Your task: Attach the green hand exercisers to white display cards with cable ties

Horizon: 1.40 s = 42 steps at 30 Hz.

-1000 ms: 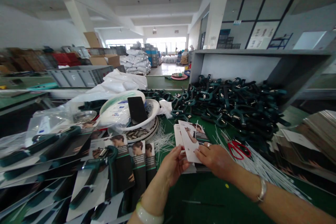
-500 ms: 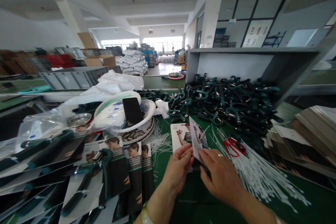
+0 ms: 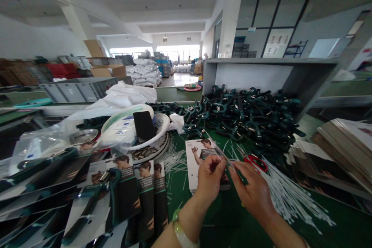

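Cardboard card (image 3: 223, 154) was edge-on above the near worktop (image 3: 223, 221), right hand (image 3: 250, 186) pinching its near end, left hand (image 3: 209, 176) bunched alongside, grip hard to see. Looked light, stiffish, creasable; edges seemed the safest hold.

Ahead of me, under a white beamed ceiling (image 3: 139, 2), plain white walls (image 3: 26, 40) and a square white pillar (image 3: 231, 27) lead to wide bright windows (image 3: 186, 51) (the smooth pale floor (image 3: 179, 80) gleams below them).

Your left wrist carries a smooth, rounded bangle (image 3: 179, 229), green above, paling to cream below; your left hand (image 3: 210, 176), beyond the bangle, and your right hand (image 3: 252, 186), right of it, are bare
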Each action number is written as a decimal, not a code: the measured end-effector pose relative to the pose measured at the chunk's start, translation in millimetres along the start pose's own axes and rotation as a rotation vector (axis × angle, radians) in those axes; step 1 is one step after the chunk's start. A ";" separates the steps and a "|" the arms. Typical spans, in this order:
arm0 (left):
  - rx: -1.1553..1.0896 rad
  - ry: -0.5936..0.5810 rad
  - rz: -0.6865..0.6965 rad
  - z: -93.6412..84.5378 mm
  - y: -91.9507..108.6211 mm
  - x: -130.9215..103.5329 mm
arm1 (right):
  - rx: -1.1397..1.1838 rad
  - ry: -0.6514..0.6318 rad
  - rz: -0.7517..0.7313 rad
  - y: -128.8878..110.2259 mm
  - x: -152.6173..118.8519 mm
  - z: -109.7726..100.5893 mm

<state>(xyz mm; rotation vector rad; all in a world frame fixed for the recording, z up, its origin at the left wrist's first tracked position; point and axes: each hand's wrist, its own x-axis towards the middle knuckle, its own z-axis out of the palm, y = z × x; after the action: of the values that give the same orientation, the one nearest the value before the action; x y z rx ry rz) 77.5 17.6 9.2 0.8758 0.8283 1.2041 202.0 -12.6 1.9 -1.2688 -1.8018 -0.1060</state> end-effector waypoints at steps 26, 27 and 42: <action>0.073 -0.177 -0.113 -19.2 -1.4 16.3 | 0.039 -0.076 -0.031 20.0 -9.1 5.1; 0.042 -0.140 -0.099 -19.7 -2.6 15.3 | 0.016 -0.071 -0.066 19.8 -9.8 5.9; 0.474 0.207 0.114 -84.6 -2.1 12.7 | -0.245 -0.321 -0.381 -10.1 -0.4 45.2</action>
<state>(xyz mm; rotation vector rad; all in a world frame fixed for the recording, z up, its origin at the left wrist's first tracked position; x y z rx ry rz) 4.8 39.9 -30.2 1.2057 1.2779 1.2322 166.4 6.1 -20.9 -1.1385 -2.3545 -0.3618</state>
